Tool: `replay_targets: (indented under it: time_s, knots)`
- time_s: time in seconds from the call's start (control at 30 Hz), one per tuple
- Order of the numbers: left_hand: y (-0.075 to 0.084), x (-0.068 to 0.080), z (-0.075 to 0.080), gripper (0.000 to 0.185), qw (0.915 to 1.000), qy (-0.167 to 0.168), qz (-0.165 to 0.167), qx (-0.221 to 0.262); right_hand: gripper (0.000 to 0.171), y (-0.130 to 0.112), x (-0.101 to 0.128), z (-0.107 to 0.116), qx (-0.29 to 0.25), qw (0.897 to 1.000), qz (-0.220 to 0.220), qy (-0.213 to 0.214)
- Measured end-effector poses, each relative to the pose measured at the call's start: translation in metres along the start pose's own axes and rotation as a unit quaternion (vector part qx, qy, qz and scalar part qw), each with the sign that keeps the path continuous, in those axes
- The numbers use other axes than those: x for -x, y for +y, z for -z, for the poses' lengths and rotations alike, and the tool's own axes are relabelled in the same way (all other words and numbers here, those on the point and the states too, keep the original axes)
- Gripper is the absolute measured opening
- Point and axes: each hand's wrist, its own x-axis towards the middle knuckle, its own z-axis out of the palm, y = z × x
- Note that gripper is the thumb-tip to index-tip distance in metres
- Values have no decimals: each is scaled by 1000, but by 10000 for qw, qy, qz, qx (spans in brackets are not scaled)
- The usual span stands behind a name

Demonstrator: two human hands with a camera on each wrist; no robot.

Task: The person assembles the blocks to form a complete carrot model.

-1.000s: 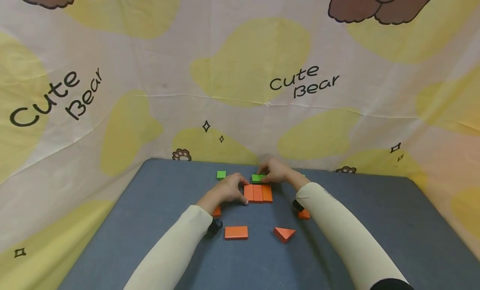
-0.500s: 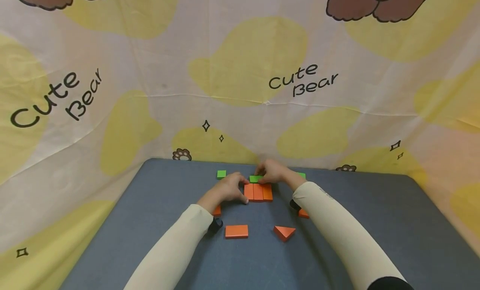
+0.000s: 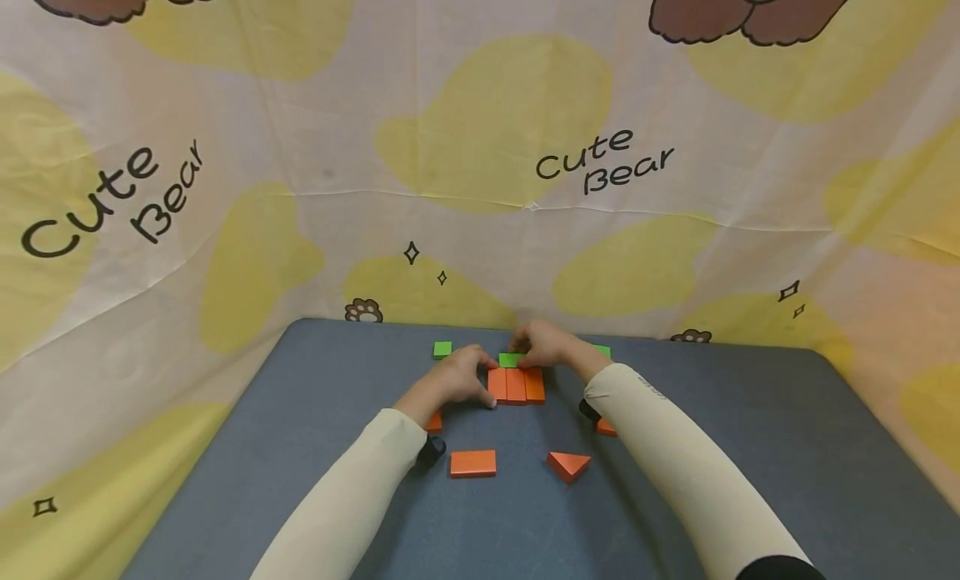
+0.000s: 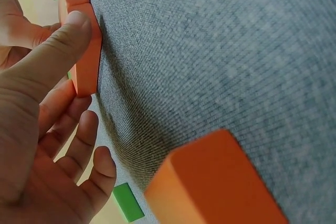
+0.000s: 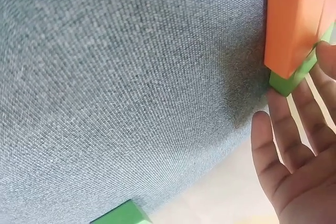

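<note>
Three orange blocks [image 3: 516,387] lie side by side in a row on the table in the head view. At the row's left end, my left hand [image 3: 453,376] grips the outer orange block [image 4: 90,66], its thumb on the near end and a finger at the far side. Along the far edge of the row lies a flat green block [image 3: 510,360]. My right hand [image 3: 551,344] pinches this green block, covering its right part. In the right wrist view, the green block [image 5: 287,85] sits close against the orange row; whether they touch is hard to tell.
On the grey-blue table [image 3: 300,480], an orange rectangular block [image 3: 473,463] and an orange triangular block [image 3: 569,467] lie nearer. Further orange pieces [image 3: 433,422] are partly hidden by both wrists. Green blocks [image 3: 442,349] lie far left and right. A printed cloth [image 3: 480,147] hangs behind.
My right hand has shifted slightly left with the green block, bringing it nearer the middle of the orange row. More of the far right green block shows. The left hand stays put.
</note>
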Motion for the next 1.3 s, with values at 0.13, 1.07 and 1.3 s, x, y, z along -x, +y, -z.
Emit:
replay_targets:
  time_s: [0.13, 1.07, 1.3]
  knots:
    - [1, 1, 0, 61, 10000, 7, -3, 18, 24, 1, 1, -1, 2, 10000, -58, -6]
    - [6, 0, 0, 61, 9999, -15, 135, 11, 26, 1, 21, 10, -229, 9996, -65, 164]
    - [4, 1, 1, 60, 9999, 31, 115, 26, 25, 14, 34, 22, -374, 9985, -130, 365]
